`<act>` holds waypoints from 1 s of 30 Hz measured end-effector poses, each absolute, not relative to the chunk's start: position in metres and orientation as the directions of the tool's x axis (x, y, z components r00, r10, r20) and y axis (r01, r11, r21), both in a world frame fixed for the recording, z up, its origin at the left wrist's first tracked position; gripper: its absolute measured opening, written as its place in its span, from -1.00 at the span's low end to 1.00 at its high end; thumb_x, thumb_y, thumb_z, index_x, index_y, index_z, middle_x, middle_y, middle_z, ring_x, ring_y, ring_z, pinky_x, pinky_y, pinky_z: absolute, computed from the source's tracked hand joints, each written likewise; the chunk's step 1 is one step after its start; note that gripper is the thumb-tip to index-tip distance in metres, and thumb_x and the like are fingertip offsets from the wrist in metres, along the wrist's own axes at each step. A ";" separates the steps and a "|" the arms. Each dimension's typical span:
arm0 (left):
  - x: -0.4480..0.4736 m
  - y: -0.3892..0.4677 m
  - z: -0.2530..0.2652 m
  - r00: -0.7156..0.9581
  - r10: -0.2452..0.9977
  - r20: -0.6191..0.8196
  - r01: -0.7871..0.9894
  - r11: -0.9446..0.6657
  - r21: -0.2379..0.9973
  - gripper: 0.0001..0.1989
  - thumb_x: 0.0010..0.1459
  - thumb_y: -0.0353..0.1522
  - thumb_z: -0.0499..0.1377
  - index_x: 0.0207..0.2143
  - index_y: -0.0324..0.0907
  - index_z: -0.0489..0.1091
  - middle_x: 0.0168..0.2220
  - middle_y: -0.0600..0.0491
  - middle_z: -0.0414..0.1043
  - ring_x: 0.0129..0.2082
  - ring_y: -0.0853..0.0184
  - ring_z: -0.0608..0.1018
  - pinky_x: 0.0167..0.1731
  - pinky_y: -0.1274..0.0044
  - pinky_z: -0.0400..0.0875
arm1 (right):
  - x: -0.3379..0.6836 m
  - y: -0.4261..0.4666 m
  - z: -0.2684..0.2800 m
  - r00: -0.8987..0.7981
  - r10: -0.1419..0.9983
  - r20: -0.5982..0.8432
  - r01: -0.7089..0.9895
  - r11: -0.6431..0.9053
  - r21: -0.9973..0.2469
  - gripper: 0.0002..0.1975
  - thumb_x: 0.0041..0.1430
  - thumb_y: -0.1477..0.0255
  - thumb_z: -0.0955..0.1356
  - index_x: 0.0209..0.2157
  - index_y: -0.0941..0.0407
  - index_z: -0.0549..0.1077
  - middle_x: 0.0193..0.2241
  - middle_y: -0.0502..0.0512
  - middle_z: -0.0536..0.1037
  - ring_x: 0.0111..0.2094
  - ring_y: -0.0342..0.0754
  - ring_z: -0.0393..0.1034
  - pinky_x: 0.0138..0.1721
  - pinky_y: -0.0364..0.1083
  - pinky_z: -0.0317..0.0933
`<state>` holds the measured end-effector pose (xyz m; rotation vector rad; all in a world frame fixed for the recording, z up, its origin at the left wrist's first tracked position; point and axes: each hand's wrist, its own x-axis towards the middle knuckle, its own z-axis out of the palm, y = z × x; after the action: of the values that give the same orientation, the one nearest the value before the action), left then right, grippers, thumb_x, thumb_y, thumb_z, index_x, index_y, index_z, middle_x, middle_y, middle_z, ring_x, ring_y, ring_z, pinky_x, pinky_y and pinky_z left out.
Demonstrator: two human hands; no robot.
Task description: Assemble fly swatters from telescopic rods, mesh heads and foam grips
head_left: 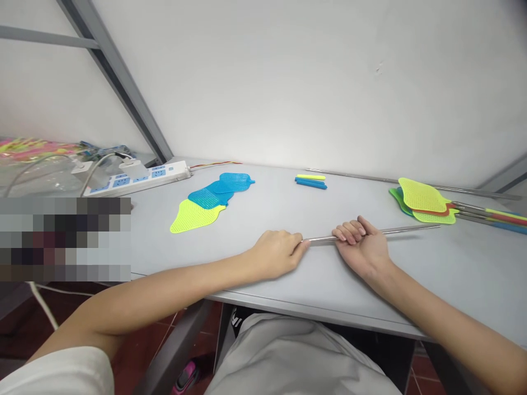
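A thin metal rod runs across both hands, just over the grey table. Its left end is in my left hand, which is closed round it with the knuckles up. Further along, my right hand is turned palm up, its fingers curled over the rod. Beyond my left hand lie two blue fly swatter heads and a yellow one, partly overlapping. A yellow and several blue plastic tubes rest behind the hands.
Assembled fly swatters with metal shafts are stacked at the right. More metal rods lie along the wall. A white power strip with plugs sits at the left, near plastic-wrapped items. The table has its front edge close to my body.
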<state>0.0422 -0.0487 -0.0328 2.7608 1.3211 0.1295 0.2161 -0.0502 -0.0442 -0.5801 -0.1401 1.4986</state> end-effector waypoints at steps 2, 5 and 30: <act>0.041 -0.046 -0.032 0.603 0.797 0.025 0.789 -0.601 0.131 -0.51 0.12 -0.13 -0.31 -0.44 -0.19 0.30 -0.51 0.02 0.38 -0.52 0.33 0.42 -0.54 0.53 0.20 | 0.216 -0.049 -0.043 0.074 0.965 -0.250 -0.892 -0.048 -0.449 -0.68 0.07 0.49 0.09 -0.69 0.14 -0.15 -0.78 -0.13 -0.10 -0.75 -0.24 -0.13 -0.70 -0.21 -0.01; 0.040 -0.044 -0.032 0.599 0.800 0.026 0.790 -0.596 0.145 -0.51 0.11 -0.10 -0.30 -0.43 -0.18 0.29 -0.50 0.03 0.38 -0.52 0.34 0.41 -0.55 0.54 0.18 | 0.218 -0.047 -0.042 0.056 0.971 -0.232 -0.889 -0.057 -0.454 -0.68 0.07 0.47 0.09 -0.70 0.15 -0.13 -0.77 -0.12 -0.08 -0.74 -0.25 -0.09 -0.68 -0.20 0.01; 0.035 -0.040 -0.030 0.586 0.809 0.050 0.798 -0.586 0.142 -0.59 0.14 -0.16 -0.29 -0.40 -0.18 0.22 -0.48 0.05 0.34 -0.50 0.35 0.40 -0.53 0.55 0.18 | 0.242 -0.032 -0.040 0.102 0.960 -0.260 -0.911 -0.015 -0.411 -0.75 0.00 0.44 0.10 -0.68 0.13 -0.07 -0.76 -0.13 -0.08 -0.75 -0.25 -0.10 -0.73 -0.22 -0.05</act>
<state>0.0352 -0.0398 -0.0304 2.7032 1.3743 0.1659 0.2418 -0.0324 -0.0398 -0.5484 -0.1108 1.4888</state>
